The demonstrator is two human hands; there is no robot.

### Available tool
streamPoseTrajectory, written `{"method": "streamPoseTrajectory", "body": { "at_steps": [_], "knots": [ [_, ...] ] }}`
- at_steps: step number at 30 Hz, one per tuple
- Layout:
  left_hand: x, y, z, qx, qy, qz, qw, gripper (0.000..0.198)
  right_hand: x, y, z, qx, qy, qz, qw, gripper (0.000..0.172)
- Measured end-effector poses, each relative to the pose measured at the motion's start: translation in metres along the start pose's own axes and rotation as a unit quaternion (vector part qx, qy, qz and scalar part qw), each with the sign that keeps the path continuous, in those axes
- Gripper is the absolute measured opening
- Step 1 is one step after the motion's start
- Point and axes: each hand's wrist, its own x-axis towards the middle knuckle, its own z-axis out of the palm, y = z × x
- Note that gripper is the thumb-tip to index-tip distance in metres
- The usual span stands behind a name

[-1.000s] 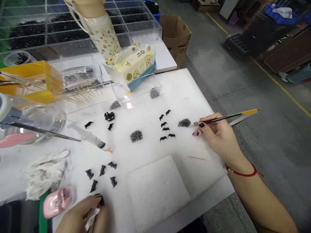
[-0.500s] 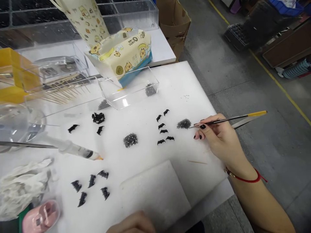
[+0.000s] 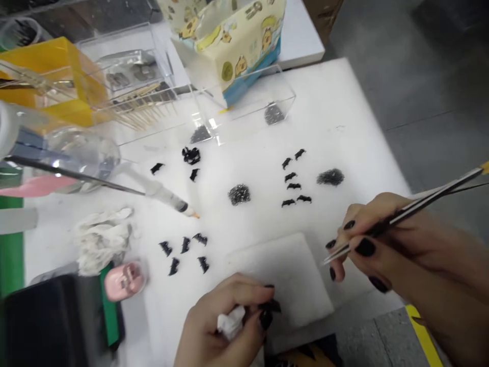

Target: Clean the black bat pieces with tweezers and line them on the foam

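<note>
L hand (image 3: 214,316), 6 o'clock, pinches black pc (image 3: 274,306) & white wad (image 3: 231,322); my R hand (image 3: 405,260), 4 o'clock, grips tweezers (image 3: 431,201), now off grain pile (image 3: 330,177), so nearer pc.

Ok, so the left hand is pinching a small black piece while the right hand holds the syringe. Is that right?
Not quite: the right hand holds tweezers, not the syringe, which lies apart from both hands. The left hand is pinching a small black piece, as you say. The head view shows this.
</note>
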Motion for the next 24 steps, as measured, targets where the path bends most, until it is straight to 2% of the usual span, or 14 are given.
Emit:
{"method": "streamPoseTrajectory", "body": {
  "at_steps": [2, 4, 8, 10, 12, 14, 18, 24],
  "knots": [
    [-0.001, -0.002, -0.001, -0.008, -0.01, 0.004, 1.0, 0.016, -0.005, -0.006, 0.017, 0.007, -0.055, 0.002, 0.998, 0.006],
    [-0.002, -0.004, -0.001, -0.025, -0.004, -0.016, 1.0, 0.017, -0.007, -0.007, 0.033, 0.032, -0.077, -0.008, 0.996, 0.01],
    [-0.007, -0.005, 0.004, -0.11, 0.059, -0.092, 0.988, 0.018, -0.005, 0.001, 0.051, 0.081, -0.103, -0.033, 0.991, 0.016],
    [-0.007, -0.005, 0.005, -0.143, 0.055, -0.105, 0.983, 0.02, -0.003, 0.008, 0.054, 0.102, -0.104, -0.027, 0.989, 0.018],
    [-0.007, -0.006, 0.004, -0.15, 0.021, -0.095, 0.984, 0.02, -0.002, 0.014, 0.056, 0.12, -0.1, -0.02, 0.988, 0.019],
    [-0.006, -0.007, 0.002, -0.138, 0.002, -0.082, 0.987, 0.021, -0.001, 0.018, 0.058, 0.14, -0.111, -0.017, 0.984, 0.02],
    [-0.004, -0.007, -0.002, -0.107, -0.001, -0.074, 0.992, 0.022, 0.001, 0.02, 0.062, 0.186, -0.142, 0.007, 0.972, 0.018],
    [-0.004, -0.007, -0.003, -0.078, -0.004, -0.044, 0.996, 0.015, 0.003, 0.017, 0.061, 0.144, -0.126, 0.019, 0.981, 0.013]
  ]
}}
